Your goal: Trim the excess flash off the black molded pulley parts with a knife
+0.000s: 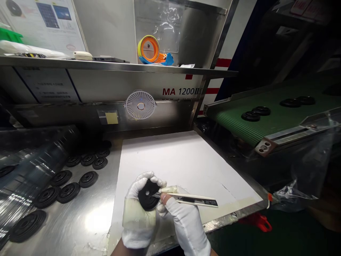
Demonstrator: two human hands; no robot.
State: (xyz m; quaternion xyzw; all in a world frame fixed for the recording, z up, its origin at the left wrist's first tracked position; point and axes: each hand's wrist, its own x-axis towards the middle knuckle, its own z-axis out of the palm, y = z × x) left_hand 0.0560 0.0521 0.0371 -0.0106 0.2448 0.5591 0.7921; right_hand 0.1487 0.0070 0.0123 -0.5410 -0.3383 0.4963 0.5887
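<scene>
My left hand (138, 213), in a white glove with a yellowish patch, is closed around a black ribbed disc (146, 201) with a small hole in its middle. My right hand (183, 217), also gloved but with the thumb tip bare, grips a utility knife (197, 200) with a white and black handle. The blade's tip meets the disc's face near the centre hole; whether it is cutting I cannot tell. Both hands are above a white sheet (170, 156) on the metal bench. Several similar black discs (68, 192) lie on the bench to the left.
Clear plastic trays (39, 170) are stacked at far left. A small fan (140, 105) is at the back, under a shelf (112, 64) bearing a tape roll (148, 49). On the right, a green conveyor belt (266, 103) carries more discs. A red-handled tool (259, 222) sits beyond the bench's front edge.
</scene>
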